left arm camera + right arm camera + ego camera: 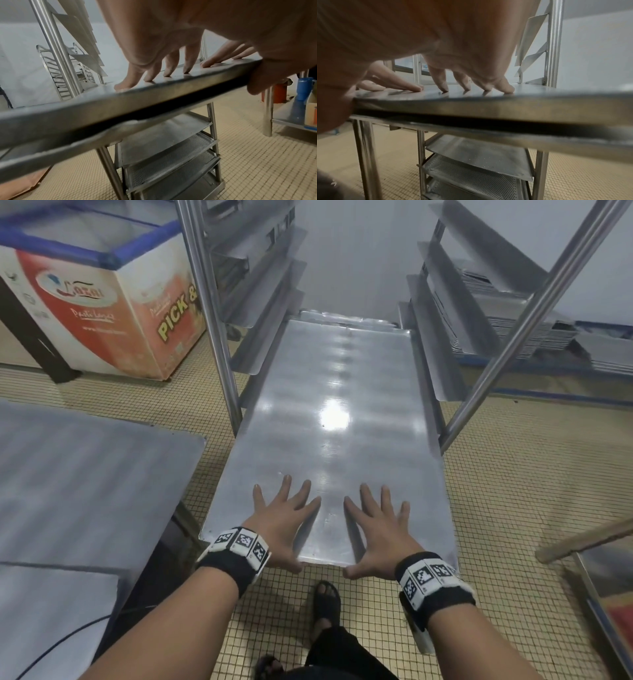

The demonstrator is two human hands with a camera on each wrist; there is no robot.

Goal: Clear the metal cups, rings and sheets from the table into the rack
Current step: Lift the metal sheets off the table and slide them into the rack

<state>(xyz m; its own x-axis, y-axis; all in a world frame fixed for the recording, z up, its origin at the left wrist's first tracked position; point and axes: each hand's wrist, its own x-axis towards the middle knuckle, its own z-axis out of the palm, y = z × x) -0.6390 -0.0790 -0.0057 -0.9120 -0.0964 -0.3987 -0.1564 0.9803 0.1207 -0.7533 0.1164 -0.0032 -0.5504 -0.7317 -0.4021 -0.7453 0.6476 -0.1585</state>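
Observation:
A large flat metal sheet (329, 412) lies half inside the steel rack (205, 302), resting on its side runners, with its near end sticking out toward me. My left hand (284, 515) and right hand (376, 525) lie side by side on the sheet's near end, fingers straight and spread flat on top. Both thumbs sit against the near edge. The left wrist view shows the left fingers (154, 75) pressing on the sheet (120, 108). In the right wrist view the right fingers (443, 83) press on the sheet (505, 108). A second metal edge runs just below it.
A steel table (85, 474) stands at my left and an ice-cream freezer chest (102, 302) behind it. Stacked trays (513, 330) sit at the back right. Perforated trays (171, 162) fill lower rack levels. Another table (609, 577) is at right, and my sandalled foot (327, 601) is on the tiled floor.

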